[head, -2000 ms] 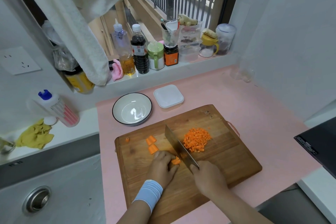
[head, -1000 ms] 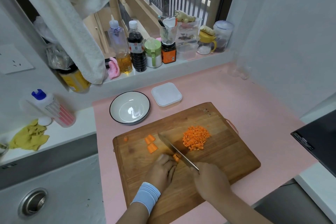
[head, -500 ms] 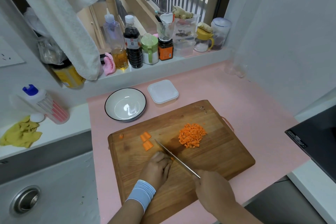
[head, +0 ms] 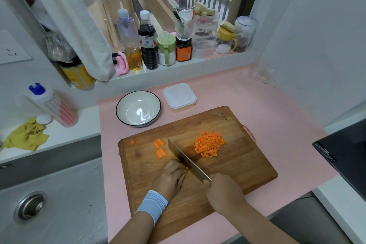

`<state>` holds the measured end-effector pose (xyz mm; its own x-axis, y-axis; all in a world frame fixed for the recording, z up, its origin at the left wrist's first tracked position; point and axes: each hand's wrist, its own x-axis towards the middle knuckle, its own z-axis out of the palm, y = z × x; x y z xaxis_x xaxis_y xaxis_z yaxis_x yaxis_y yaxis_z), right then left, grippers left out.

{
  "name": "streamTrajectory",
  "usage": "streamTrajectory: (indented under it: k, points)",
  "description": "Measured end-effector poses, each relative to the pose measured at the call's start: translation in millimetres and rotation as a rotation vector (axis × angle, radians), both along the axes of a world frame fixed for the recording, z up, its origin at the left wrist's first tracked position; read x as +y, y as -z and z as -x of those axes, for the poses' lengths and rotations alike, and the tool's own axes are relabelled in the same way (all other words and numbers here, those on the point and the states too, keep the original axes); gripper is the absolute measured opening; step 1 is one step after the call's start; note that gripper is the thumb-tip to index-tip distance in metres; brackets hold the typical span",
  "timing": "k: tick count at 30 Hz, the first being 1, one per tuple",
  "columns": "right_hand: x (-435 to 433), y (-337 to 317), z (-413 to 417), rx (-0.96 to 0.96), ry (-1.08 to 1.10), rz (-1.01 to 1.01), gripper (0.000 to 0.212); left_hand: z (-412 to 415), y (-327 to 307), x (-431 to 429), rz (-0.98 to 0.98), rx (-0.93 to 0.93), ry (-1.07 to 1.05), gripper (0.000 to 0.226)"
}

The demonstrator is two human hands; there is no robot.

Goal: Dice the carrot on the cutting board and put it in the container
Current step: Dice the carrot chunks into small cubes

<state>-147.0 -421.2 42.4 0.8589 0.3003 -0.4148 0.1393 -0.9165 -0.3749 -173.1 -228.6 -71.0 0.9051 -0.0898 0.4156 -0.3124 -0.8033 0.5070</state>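
A wooden cutting board (head: pixel 247 166) lies on the pink counter. My left hand (head: pixel 171 179) presses down on a small carrot piece (head: pixel 186 168) that is mostly hidden under my fingers. My right hand (head: pixel 222 192) grips the handle of a cleaver (head: pixel 187 161), whose blade rests against my left fingertips. A heap of diced carrot (head: pixel 209 143) sits right of the blade. Two carrot chunks (head: pixel 160 147) and a tiny end bit (head: pixel 132 142) lie to the left. Behind the board stands a white bowl (head: pixel 118 109) with a dark rim, beside a lidded square container (head: pixel 179 97).
Bottles and jars line the windowsill (head: pixel 154 45). A sink (head: pixel 39 200) lies at the left, with a yellow cloth (head: pixel 25 136) and a dish soap bottle (head: pixel 53 105) behind it. A black appliance (head: pixel 344 150) sits at the right. A glass (head: pixel 261 73) stands in the far right corner.
The cleaver has kept chopping the piece under my left hand; that piece now shows less. The blade has tilted from flat to more upright. The camera view shifted slightly.
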Motion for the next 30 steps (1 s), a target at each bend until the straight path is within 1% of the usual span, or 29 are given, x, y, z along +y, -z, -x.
streamTrajectory:
  k: [8,15,18,20,23,30]
  points:
    - [-1.3,0.6,0.9,0.006,-0.02,0.019,0.029,5.3,0.2,0.2,0.009,0.014,-0.032,0.011]
    - [-4.9,-1.1,10.2,-0.056,-0.031,-0.004,0.031,3.6,2.9,0.0,-0.019,-0.002,-0.038,0.005]
    - [-10.2,-0.9,17.3,-0.067,-0.03,-0.035,0.027,2.5,2.4,0.3,-0.016,-0.001,-0.049,0.007]
    - [-13.1,-1.4,20.6,-0.069,-0.053,-0.02,0.024,2.9,1.1,-0.8,-0.013,-0.01,-0.051,0.008]
    - [-15.4,0.4,21.1,-0.044,-0.056,0.003,0.028,4.1,0.5,-1.4,-0.007,-0.017,-0.046,0.007]
    - [-11.7,-0.9,13.3,0.02,-0.019,0.013,0.026,3.1,2.2,-0.3,0.013,0.002,-0.042,0.01]
